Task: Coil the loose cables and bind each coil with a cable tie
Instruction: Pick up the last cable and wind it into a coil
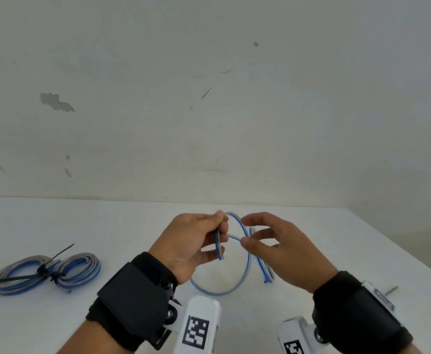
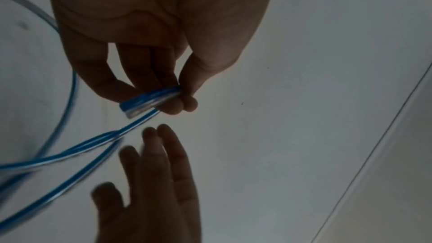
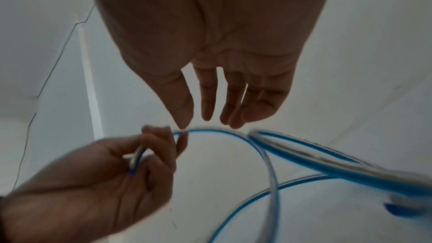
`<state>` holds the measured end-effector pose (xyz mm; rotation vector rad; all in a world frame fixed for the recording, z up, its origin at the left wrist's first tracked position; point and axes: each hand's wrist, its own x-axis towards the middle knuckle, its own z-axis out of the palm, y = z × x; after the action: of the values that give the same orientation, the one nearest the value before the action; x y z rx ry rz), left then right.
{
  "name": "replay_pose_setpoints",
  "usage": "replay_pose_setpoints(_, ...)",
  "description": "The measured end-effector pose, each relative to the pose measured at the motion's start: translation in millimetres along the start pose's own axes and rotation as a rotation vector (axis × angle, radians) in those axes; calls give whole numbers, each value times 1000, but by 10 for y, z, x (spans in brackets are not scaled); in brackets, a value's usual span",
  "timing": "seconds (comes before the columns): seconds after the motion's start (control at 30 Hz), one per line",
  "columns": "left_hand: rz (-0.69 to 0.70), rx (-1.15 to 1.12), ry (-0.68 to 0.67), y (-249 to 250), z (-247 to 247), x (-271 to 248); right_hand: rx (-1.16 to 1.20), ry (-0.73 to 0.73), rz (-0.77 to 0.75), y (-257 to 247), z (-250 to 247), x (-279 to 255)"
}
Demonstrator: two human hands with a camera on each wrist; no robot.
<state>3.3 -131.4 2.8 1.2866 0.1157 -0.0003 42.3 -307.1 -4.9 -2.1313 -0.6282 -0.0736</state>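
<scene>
The left hand point(image 1: 191, 241) is raised just above the tabletop point(image 1: 122, 226), thumb and curled fingers pinching several gathered turns of a thin, flat blue-and-white striped cable point(image 1: 246, 261); the left wrist view shows the turns stacked between thumb and fingertips point(image 2: 173, 106). The right hand point(image 1: 278, 249) sits close opposite with its fingers loose and spread; its thumb tip touches the cable strand that crosses between the two hands, and the right wrist view shows the fingers straight, gripping nothing. One wide loop of the cable hangs down from the hands to the white tabletop, and more strands trail under the right hand. Both wrists carry black straps with white camera mounts point(image 1: 199, 325). Well apart to the left lie two coils of the same striped cable point(image 1: 48, 273), each bound with a black cable tie point(image 1: 25, 275), tails sticking out.
</scene>
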Motion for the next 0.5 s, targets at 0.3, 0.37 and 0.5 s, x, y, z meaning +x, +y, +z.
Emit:
replay_pose_setpoints(0.3, 79, -241, -102, 311, -105, 53, 99, 87, -39, -18, 156, 272)
replay_pose_setpoints(0.37, 124, -214, -51, 322, -191, 75, 205, -33, -38, -40, 154, 296)
replay_pose_setpoints(0.5, 200, 179, 158, 263, -319, 120, 569, -49, -111, -145, 82, 314)
